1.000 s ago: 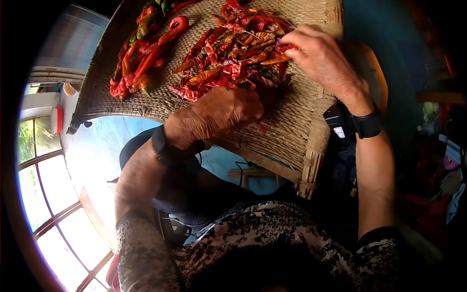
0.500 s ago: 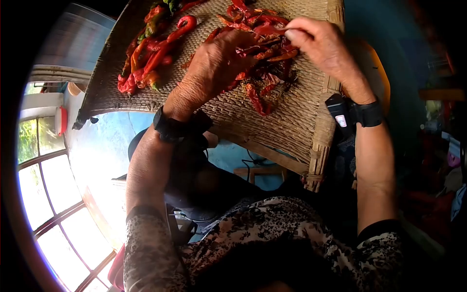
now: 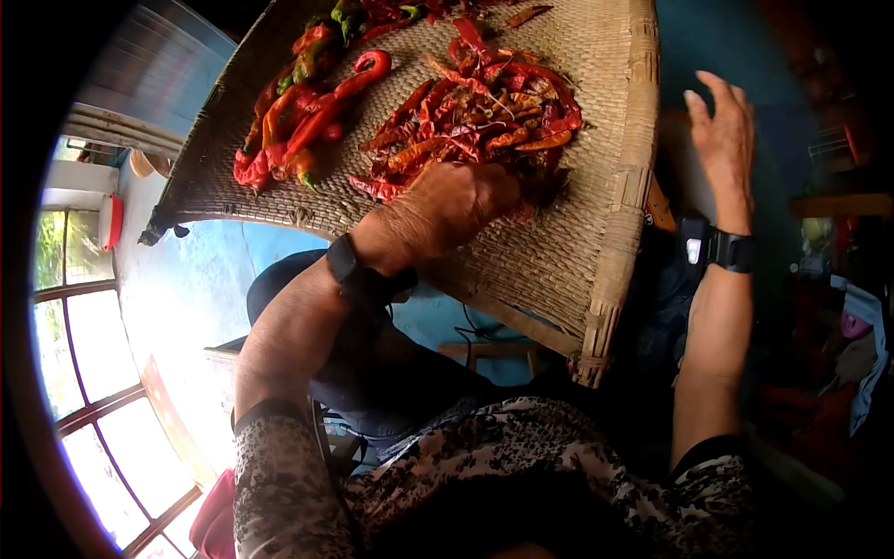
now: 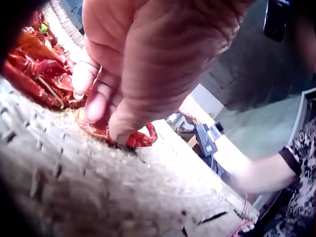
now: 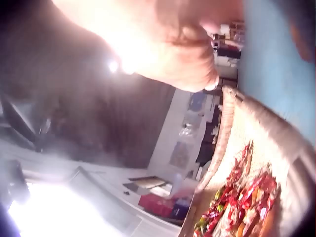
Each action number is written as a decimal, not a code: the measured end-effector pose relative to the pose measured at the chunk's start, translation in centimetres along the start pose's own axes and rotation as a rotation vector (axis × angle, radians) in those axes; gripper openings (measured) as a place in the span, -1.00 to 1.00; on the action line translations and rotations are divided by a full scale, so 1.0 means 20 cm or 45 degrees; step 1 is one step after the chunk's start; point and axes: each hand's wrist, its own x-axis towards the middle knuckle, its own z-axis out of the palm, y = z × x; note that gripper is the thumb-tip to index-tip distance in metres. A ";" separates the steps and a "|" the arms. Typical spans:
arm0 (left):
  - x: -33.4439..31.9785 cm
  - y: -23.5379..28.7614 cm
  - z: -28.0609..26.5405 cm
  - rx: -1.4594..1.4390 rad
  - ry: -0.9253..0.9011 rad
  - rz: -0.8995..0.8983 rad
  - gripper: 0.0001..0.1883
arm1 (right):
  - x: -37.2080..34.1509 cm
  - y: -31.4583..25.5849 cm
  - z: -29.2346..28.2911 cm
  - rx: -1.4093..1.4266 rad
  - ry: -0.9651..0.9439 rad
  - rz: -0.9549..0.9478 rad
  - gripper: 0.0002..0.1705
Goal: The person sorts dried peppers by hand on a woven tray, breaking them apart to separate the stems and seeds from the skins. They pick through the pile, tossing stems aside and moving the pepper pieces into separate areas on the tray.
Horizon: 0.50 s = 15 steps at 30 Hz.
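Observation:
A heap of dried red chilies lies on a woven tray. At the near edge of this heap, my left hand bends down to the weave. In the left wrist view its thumb and fingers pinch a dried red chili, close over the tray. My right hand is out past the tray's right rim, fingers loosely spread and holding nothing. The right wrist view shows the hand above the tray's rim, part of it washed out by light.
Fresher, glossy red and green peppers form a separate pile on the left of the tray. A single dried chili lies near the far side. Beneath the near edge is a wooden stool. A barred window is at the left.
My right hand has left the heap and swung out right past the rim. My left hand moved up over the heap, then back down to its near edge.

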 end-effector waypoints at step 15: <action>0.11 0.00 -0.22 -0.599 0.458 -0.466 -0.74 | -0.03 -0.73 0.20 1.149 -0.301 -0.141 -0.67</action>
